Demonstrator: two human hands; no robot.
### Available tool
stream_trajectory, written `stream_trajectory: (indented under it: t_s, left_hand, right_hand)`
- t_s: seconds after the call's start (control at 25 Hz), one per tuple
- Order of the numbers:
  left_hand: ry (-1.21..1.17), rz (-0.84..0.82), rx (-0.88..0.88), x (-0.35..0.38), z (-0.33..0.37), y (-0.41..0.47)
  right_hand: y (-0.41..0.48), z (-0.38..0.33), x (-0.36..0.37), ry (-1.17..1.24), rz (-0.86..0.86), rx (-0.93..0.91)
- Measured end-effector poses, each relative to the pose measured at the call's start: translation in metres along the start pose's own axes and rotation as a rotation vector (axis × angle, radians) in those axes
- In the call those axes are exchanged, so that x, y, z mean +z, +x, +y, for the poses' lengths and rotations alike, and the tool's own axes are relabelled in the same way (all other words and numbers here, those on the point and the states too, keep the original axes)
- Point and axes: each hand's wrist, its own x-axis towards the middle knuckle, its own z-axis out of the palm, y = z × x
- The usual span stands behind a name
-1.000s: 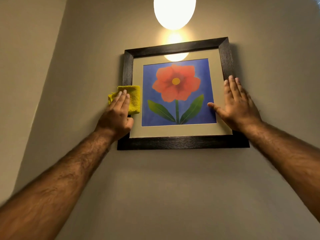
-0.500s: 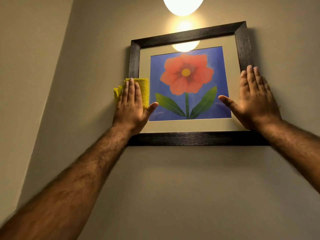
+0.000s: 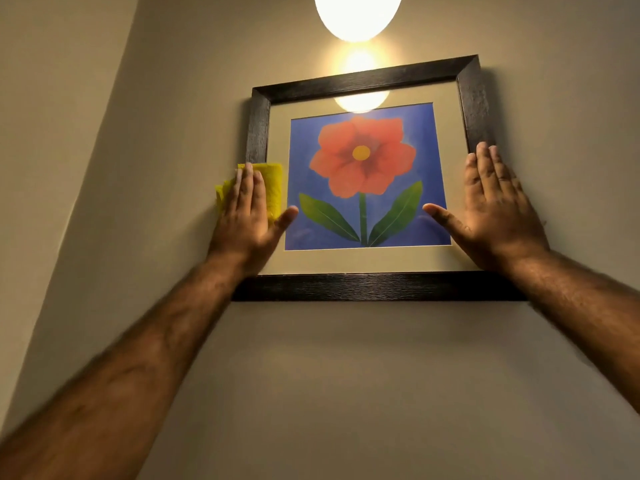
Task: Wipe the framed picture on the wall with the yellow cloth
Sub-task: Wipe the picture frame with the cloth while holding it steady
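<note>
The framed picture hangs on the wall: a dark wooden frame, a pale mat and a red flower on blue. My left hand lies flat on the yellow cloth and presses it against the frame's left side, thumb spread toward the print. The cloth sticks out above and to the left of my fingers. My right hand rests flat and open on the frame's right side, thumb on the glass, holding nothing.
A glowing round lamp hangs above the frame, and its light is mirrored in the top of the glass. A wall corner runs diagonally on the left. Bare beige wall lies below the frame.
My left hand has turned more upright on the cloth and its thumb has spread out onto the mat. The right hand stays put on the frame. The camera view has shifted slightly.
</note>
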Motion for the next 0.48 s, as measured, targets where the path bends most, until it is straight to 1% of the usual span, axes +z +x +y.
stream_trajectory:
  t_s: [0.12,0.2,0.32,0.48]
  left_hand:
    - [-0.076,-0.038,-0.05,-0.014,-0.001,0.059]
    - [-0.073,-0.054,-0.06,-0.019,0.001,0.076]
    - [0.0,-0.039,-0.026,-0.016,0.001,0.062]
    - [0.041,-0.037,0.018,-0.007,-0.004,0.007]
  right_hand:
    - [0.0,0.001,0.001,-0.005,-0.002,0.003]
    - [0.0,0.002,0.002,-0.005,0.003,0.007]
    - [0.001,0.0,0.001,-0.009,-0.001,0.013]
    - [0.001,-0.004,-0.004,0.0,-0.023,0.021]
